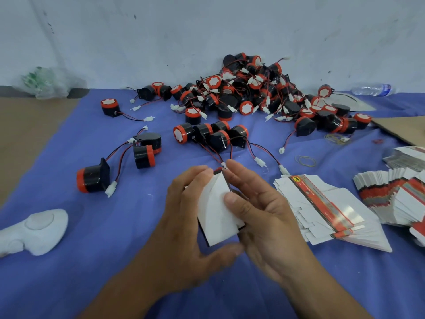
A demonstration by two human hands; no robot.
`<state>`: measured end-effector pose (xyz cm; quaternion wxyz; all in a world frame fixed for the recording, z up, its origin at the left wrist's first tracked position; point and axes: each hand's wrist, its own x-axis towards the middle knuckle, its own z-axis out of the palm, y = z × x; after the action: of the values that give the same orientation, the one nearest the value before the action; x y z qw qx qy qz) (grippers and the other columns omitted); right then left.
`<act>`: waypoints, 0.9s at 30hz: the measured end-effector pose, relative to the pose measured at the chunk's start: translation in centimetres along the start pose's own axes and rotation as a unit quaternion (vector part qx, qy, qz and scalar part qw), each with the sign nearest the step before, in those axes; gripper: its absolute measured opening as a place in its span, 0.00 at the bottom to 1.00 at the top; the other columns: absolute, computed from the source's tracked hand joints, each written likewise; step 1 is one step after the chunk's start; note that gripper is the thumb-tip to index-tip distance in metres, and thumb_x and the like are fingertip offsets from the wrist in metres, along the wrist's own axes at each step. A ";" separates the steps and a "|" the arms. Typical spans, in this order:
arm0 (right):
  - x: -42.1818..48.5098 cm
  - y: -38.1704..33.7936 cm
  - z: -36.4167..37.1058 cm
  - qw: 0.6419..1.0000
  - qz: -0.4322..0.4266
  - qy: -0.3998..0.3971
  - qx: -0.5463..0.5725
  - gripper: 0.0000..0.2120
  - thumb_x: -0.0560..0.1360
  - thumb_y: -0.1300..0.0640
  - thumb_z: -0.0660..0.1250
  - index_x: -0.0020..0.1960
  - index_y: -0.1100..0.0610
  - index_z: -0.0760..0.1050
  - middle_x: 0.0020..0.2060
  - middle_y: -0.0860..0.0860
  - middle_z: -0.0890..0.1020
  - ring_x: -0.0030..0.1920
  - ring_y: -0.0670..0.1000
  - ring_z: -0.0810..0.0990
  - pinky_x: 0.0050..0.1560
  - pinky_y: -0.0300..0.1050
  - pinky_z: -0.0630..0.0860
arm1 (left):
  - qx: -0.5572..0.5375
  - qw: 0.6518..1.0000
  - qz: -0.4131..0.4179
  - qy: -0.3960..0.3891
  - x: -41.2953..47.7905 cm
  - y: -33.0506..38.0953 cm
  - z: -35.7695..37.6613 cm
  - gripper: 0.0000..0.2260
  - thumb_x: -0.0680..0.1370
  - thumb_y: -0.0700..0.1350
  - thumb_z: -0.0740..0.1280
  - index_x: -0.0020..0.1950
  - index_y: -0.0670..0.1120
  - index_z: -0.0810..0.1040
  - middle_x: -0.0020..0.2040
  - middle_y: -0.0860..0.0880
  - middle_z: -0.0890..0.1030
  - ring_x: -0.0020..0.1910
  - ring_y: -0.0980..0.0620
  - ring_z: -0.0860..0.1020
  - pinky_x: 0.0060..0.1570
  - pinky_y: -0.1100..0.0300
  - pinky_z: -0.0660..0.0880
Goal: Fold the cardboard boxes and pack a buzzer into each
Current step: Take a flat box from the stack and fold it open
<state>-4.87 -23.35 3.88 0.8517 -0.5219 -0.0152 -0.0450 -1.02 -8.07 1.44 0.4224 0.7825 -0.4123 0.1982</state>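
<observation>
My left hand [184, 217] is curled round the left edge of one cardboard box [216, 212], thumb under its lower corner. My right hand [259, 217] clamps the other side, thumb flat on the white panel and fingertips at the top edge. The box sits between my palms just above the blue cloth [92, 272]. It looks barely opened, its panels still close together, and I see nothing in it. So I judge I'm at the folding step of this one, with its buzzer yet to go in. I can't spot a single finished, closed box anywhere in view, so as far as I can tell nearly all the work is left. Just right of my right hand lies a fanned stack of flat boxes [322, 208], with more flat stacks [395, 199] beyond it. A few loose buzzers [207, 137] lie just past my fingers, wires trailing towards me, and the big buzzer pile [253, 88] is heaped against the wall. At far left a thin plastic bag [50, 82] holds something green I can't make out, and a water bottle [372, 89] lies at far right.
</observation>
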 end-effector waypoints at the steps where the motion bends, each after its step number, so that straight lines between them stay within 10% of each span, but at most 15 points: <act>1: 0.1 -0.3 0.1 1.000 0.005 0.001 0.012 0.24 0.68 0.67 0.75 0.62 0.54 0.80 0.54 0.51 0.86 0.54 0.48 0.83 0.55 0.43 0.80 | -0.004 1.000 -0.003 -0.007 -0.1 0.0 -0.1 0.39 0.73 0.61 0.69 0.75 0.45 0.56 0.73 0.45 0.61 0.75 0.45 0.61 0.71 0.58 0.62; 8: 0.4 0.1 -0.1 1.000 0.005 0.000 -0.010 0.21 0.68 0.59 0.75 0.60 0.54 0.81 0.55 0.54 0.85 0.57 0.51 0.83 0.57 0.46 0.80 | -0.015 0.999 -0.021 0.021 0.0 0.1 0.0 0.33 0.74 0.55 0.70 0.74 0.46 0.61 0.70 0.50 0.65 0.70 0.47 0.68 0.67 0.58 0.68; 12: 0.1 0.0 -0.8 0.969 -0.134 0.010 -0.206 0.21 0.70 0.57 0.75 0.61 0.44 0.79 0.54 0.48 0.84 0.55 0.46 0.83 0.54 0.39 0.78 | 0.029 0.998 -0.005 0.059 0.1 0.2 0.5 0.32 0.74 0.55 0.71 0.73 0.49 0.63 0.73 0.51 0.66 0.71 0.47 0.67 0.69 0.57 0.65; 17: 1.0 0.9 -2.5 0.679 -0.387 -0.014 -0.623 0.30 0.71 0.57 0.74 0.71 0.47 0.68 0.63 0.37 0.72 0.64 0.40 0.70 0.67 0.41 0.62 | -0.306 0.937 -0.169 -0.022 -0.1 -0.4 0.0 0.32 0.69 0.43 0.70 0.72 0.48 0.65 0.71 0.53 0.71 0.71 0.47 0.70 0.63 0.53 0.73; 21: 1.9 2.5 -2.6 0.576 -0.400 -0.066 -0.710 0.29 0.70 0.60 0.67 0.71 0.51 0.69 0.54 0.40 0.75 0.56 0.48 0.73 0.68 0.49 0.60 | -0.330 0.902 -0.274 0.047 0.3 -1.1 -0.3 0.26 0.74 0.48 0.66 0.71 0.58 0.67 0.65 0.55 0.77 0.63 0.57 0.77 0.57 0.65 0.75; 24: 2.4 2.9 -2.6 0.569 -0.375 -0.100 -0.724 0.31 0.68 0.60 0.71 0.70 0.54 0.71 0.48 0.43 0.76 0.52 0.49 0.75 0.65 0.51 0.65 | -0.216 0.943 -0.251 0.028 0.3 -1.6 -0.8 0.17 0.78 0.54 0.66 0.66 0.60 0.73 0.60 0.54 0.79 0.60 0.57 0.78 0.56 0.66 0.75; 27: 2.6 2.6 -3.3 0.635 -0.354 -0.095 -0.679 0.23 0.74 0.47 0.73 0.65 0.57 0.77 0.48 0.46 0.79 0.50 0.50 0.75 0.60 0.49 0.69 | -0.136 0.964 -0.228 0.025 0.1 -2.5 -1.0 0.08 0.77 0.47 0.67 0.56 0.53 0.77 0.55 0.55 0.78 0.57 0.51 0.79 0.55 0.54 0.78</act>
<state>-2.14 -25.24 0.30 0.1692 -0.9091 -0.2452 -0.2911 1.15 -6.52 0.85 0.5694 0.7856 -0.2350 0.0580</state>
